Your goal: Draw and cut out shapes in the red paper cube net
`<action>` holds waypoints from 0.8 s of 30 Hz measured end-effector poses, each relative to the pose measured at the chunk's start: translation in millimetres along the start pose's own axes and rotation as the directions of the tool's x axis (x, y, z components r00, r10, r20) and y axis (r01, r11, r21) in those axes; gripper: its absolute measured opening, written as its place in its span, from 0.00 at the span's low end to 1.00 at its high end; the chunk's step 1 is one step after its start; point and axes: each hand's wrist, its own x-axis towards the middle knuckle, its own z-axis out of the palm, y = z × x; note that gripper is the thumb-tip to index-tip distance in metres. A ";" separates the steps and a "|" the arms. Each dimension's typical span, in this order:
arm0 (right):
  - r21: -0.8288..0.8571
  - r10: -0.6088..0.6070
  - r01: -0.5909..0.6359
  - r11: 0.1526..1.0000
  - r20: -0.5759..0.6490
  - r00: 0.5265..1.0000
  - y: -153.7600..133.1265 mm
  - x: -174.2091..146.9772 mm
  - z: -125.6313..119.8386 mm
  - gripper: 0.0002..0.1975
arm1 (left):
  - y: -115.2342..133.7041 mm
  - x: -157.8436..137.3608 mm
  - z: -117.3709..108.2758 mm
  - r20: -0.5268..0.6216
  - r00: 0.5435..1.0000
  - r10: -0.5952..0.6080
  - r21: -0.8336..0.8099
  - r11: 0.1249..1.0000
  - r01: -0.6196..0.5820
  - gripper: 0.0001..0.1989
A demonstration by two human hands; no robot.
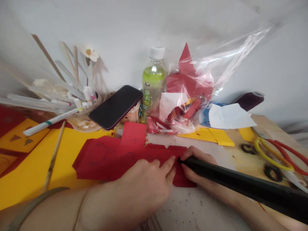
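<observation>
A folded piece of red paper (96, 158) with faint dark outlines drawn on it lies in front of me. My left hand (149, 183) rests on it, index finger stretched out and pressing near its right part. Pinched between the fingers of my right hand (201, 154) is a black pen (231, 178), its tip down at the red paper just right of my left fingertip. The pen's long barrel slants toward the lower right. A small red paper square (133, 133) with pencil marks lies against the back edge of the bigger piece.
Yellow paper (64, 154) and a thin stick (55, 157) are left. Behind stand a phone (116, 106), a drink bottle (153, 80) and a clear plastic bag (204, 70) with red paper. Markers (53, 122) lie back left. Scissors (271, 157) and a black ring (273, 172) lie right.
</observation>
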 end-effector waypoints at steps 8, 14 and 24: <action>-0.048 -0.064 0.061 0.997 -0.069 0.996 -4.4 1.2 7.1 0.04 | -7.6 -0.4 20.3 -0.022 1.000 0.016 -0.051 0.999 -0.017 0.19; -0.128 -0.105 0.089 0.988 -0.122 0.987 -1.7 1.3 9.5 0.05 | -10.5 4.4 15.6 -0.064 0.998 0.002 -0.075 0.997 -0.007 0.18; -0.180 -0.127 0.105 0.978 -0.117 0.985 -0.4 2.1 10.3 0.05 | -8.2 4.1 20.2 -0.097 0.995 -0.011 -0.084 0.996 0.003 0.17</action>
